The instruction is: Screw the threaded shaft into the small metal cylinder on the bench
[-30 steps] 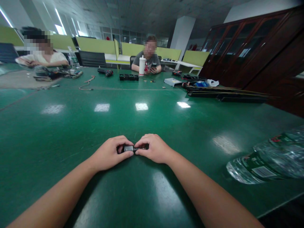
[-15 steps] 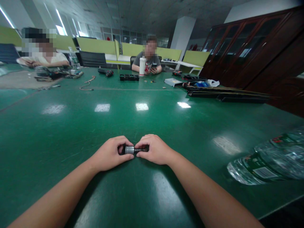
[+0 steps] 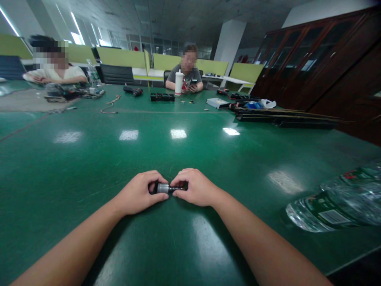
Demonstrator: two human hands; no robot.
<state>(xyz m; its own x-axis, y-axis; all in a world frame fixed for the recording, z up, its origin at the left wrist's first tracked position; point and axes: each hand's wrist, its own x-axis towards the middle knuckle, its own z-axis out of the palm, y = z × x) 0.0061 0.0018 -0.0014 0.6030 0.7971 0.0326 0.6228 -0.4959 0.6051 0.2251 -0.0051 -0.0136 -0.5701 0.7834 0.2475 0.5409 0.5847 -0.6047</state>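
Near the middle of the green table point(image 3: 178, 159), my two hands meet over a small silver-and-black cylindrical part point(image 3: 163, 188) that lies lengthwise between them. My left hand point(image 3: 139, 192) is closed round its thick end, with fingers above and thumb below the silver sleeve. A thin, dark ribbed shaft point(image 3: 175, 189) sticks out to the right of the sleeve. Fingertips and thumb of my right hand point(image 3: 195, 188) pinch this shaft. Both ends of the part are partly hidden by my fingers, and its exact kind is unclear.
A large plastic water bottle point(image 3: 336, 206) lies at right. Across the table are a power drill point(image 3: 133, 91), a black block point(image 3: 162, 97), a white tumbler point(image 3: 179, 83), a silver box point(image 3: 218, 103) and long black strips point(image 3: 285, 118). Two people sit at the far side.
Both hands keep their hold on the cylindrical part and look almost unmoved. The whole view has shifted very slightly. The person at far left has raised their head a little.
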